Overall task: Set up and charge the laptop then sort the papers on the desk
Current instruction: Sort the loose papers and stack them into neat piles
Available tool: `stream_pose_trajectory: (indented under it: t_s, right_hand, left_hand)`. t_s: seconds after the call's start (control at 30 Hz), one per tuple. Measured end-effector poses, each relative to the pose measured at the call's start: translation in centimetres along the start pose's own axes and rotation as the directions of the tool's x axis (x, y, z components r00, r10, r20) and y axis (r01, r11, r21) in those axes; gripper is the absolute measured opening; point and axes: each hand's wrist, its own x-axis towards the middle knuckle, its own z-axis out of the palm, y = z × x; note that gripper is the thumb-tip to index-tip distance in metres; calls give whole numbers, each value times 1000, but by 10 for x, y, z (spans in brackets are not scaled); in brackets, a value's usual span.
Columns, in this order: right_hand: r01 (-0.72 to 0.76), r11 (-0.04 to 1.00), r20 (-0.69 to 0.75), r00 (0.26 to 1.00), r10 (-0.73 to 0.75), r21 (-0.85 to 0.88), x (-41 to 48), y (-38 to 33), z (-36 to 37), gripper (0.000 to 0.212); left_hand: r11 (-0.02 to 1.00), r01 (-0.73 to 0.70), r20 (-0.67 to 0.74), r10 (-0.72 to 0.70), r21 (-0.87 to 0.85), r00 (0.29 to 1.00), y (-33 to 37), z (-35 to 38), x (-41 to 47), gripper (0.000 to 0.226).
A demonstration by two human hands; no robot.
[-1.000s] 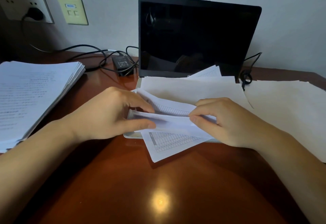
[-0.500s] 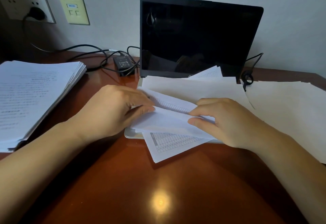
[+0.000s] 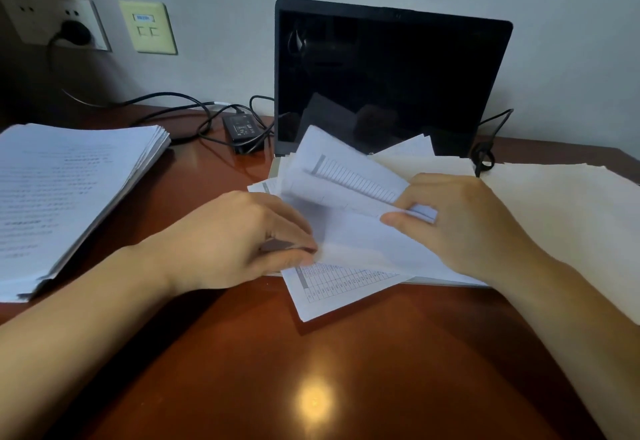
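My right hand (image 3: pixel 460 228) pinches the lifted sheets (image 3: pixel 346 176) to peel them off the laptop (image 3: pixel 391 76); my left hand (image 3: pixel 242 242) pinches the lower sheet (image 3: pixel 363 242), holding it steady.

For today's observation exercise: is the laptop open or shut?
Open. The laptop has its lid standing upright behind the loose papers, with the dark screen facing the camera.

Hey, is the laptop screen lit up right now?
No, the laptop screen is black all over, showing only faint reflections.
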Motion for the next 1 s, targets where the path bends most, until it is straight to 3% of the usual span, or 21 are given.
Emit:
stream_pose_trajectory:
  t_s: [0.43, 0.53, 0.73, 1.0]
  right_hand:
    - [8, 992, 189, 982, -32, 127, -2, -4, 8, 21]
    - [18, 990, 197, 979, -45, 139, -3, -6, 7, 20]
    - [59, 989, 213, 973, -87, 138, -4, -13, 5, 16]
    - [64, 981, 248, 962, -109, 184, -4, -17, 3, 23]
  left_hand:
    - [987, -39, 11, 38, 154, 999, 5, 1, 4, 39]
    - [994, -39, -17, 41, 106, 999, 5, 0, 4, 39]
    - [1000, 20, -72, -21, -15, 997, 3, -2, 2, 3]
    - [928, 228, -110, -269, -294, 957, 9, -5, 1, 5]
